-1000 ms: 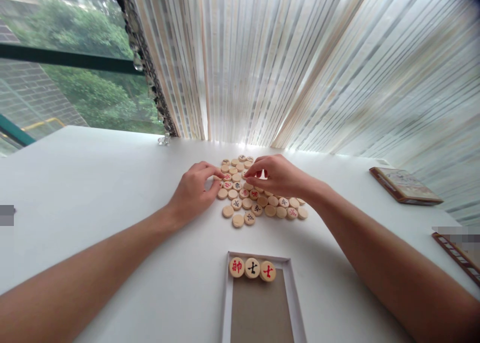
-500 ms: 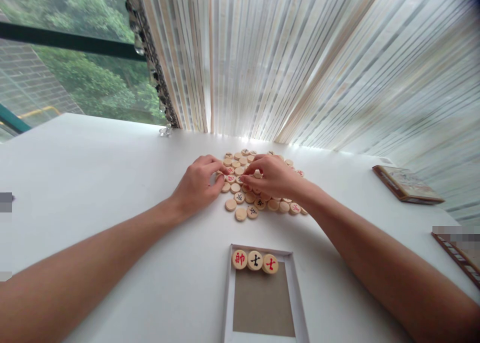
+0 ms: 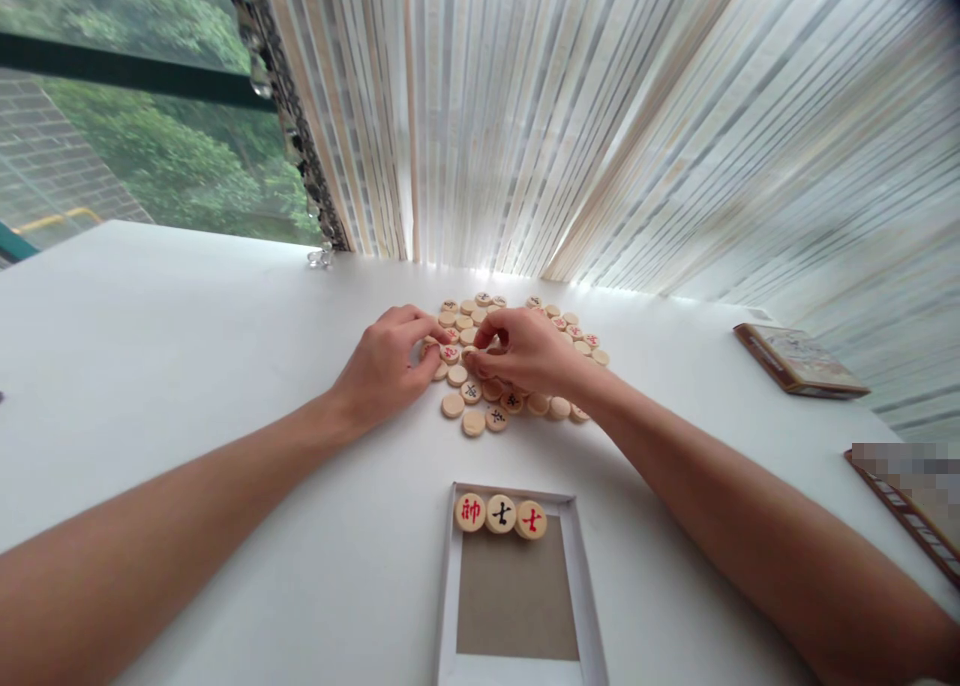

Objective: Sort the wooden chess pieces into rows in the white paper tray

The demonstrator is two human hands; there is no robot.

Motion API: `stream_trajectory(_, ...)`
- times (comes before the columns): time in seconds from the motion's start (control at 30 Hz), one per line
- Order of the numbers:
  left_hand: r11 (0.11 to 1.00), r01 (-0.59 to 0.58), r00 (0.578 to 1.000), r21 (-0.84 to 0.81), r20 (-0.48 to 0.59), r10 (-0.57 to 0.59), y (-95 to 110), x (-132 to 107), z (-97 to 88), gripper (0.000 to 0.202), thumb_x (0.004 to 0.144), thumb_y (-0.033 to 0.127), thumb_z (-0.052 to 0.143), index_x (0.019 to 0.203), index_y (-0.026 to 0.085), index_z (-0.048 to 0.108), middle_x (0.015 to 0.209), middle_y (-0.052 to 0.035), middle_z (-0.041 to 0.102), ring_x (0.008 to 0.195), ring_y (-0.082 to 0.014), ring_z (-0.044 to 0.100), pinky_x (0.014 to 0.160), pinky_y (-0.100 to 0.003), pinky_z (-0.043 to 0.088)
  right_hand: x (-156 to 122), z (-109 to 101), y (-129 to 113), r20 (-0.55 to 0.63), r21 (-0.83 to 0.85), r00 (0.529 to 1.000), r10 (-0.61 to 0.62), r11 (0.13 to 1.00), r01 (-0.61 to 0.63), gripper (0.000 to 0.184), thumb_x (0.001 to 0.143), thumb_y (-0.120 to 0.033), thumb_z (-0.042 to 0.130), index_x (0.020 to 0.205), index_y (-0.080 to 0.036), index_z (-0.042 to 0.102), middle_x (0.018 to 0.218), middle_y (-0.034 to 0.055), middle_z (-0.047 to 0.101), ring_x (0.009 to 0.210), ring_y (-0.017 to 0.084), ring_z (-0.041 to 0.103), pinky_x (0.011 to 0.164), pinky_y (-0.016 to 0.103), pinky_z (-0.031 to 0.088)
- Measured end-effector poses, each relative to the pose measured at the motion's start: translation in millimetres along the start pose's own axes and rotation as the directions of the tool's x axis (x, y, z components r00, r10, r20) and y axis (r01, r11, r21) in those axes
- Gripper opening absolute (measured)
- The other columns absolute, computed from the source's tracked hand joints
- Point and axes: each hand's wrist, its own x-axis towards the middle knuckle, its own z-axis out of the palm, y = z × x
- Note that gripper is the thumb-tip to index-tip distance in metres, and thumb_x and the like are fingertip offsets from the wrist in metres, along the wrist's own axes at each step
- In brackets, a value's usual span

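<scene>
A heap of round wooden xiangqi pieces [image 3: 473,424] lies loose on the white table, some face up with red or black characters, others blank side up. At the heap's left edge, my left hand [image 3: 390,361] has its thumb and index finger closed around a piece, partly hidden by the fingers. My right hand [image 3: 529,351] reaches over the middle and pinches a piece [image 3: 469,357] at its fingertips, covering several others. Nearer to me is a shallow white box tray [image 3: 589,586]. Along its far end sit a red piece [image 3: 470,512], a black piece [image 3: 501,514] and another red one [image 3: 532,520].
A flat brown-edged box [image 3: 801,360] lies at the table's right side, with a second brown-edged item [image 3: 907,511] nearer to me. A small clear ornament [image 3: 320,257] stands at the back edge, by the string curtain [image 3: 480,116] and the window.
The whole view has shifted slightly. My right hand's fingertips have closed on a piece and turned it up a little. My left hand stays at the heap's left edge; the tray's three pieces are unchanged.
</scene>
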Motion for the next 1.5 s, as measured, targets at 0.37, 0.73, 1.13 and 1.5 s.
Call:
stream_trajectory(0.37, 0.999, -0.045, 0.999, -0.017, -0.01, 0.045, -0.4, -2.0, 2.0, 0.022, 0.093, 0.019, 0.056, 0.099, 0.017, 0.077, 0.102, -0.0093, 0.075, 0.102, -0.0256, 0.071, 0.095, -0.039, 0.055, -10.1, -73.7, 23.8, -0.323, 0.572, 0.928, 0.186, 0.819, 0.035, 0.024, 0.077, -0.034, 0.088, 0.085, -0.015, 0.076, 0.083, 0.0077, 0.079, 0.067, 0.015, 0.069, 0.061, 0.029, 0.055)
stream_trajectory(0.73, 0.82, 0.246, 0.966, -0.517, 0.201, -0.163, 44.4, -21.5, 6.4, 0.026, 0.096, 0.04, 0.065, 0.099, 0.018, 0.078, 0.084, -0.0046, 0.079, 0.069, -0.0175, 0.071, 0.06, -0.026, 0.055, -86.6, 13.2, -14.8, 0.084, 0.887, 0.951, 0.298, 0.412, -0.207, 0.039, 0.067, -0.045, 0.097, 0.093, -0.02, 0.084, 0.087, 0.0062, 0.083, 0.074, 0.02, 0.078, 0.074, 0.036, 0.066)
stream_trajectory(1.13, 0.798, 0.294, 0.945, -0.526, 0.283, -0.162, 53.5, -23.8, 5.6, 0.022, 0.092, 0.036, 0.073, 0.093, 0.016, 0.08, 0.069, -0.0017, 0.073, 0.055, -0.0113, 0.06, 0.049, -0.02, 0.045, -87.0, 25.9, -4.1, 0.075, 0.941, 0.963, 0.258, 0.301, -0.154, 0.029, 0.068, -0.036, 0.099, 0.091, -0.025, 0.085, 0.089, 0.0031, 0.083, 0.082, 0.021, 0.079, 0.081, 0.037, 0.067)
stream_trajectory(1.5, 0.644, 0.254, 0.961, -0.721, 0.11, -0.255, 50.2, -26.8, 5.8, 0.016, 0.095, 0.029, 0.069, 0.092, 0.014, 0.065, 0.076, -0.0007, 0.068, 0.049, -0.0066, 0.057, 0.044, -0.017, 0.046, -93.8, -0.3, -7.8, 0.196, 0.781, 0.971, 0.141, 0.576, -0.241, 0.042, 0.067, -0.028, 0.098, 0.099, -0.018, 0.072, 0.075, -0.0035, 0.063, 0.063, 0.009, 0.054, 0.054, 0.02, 0.044)
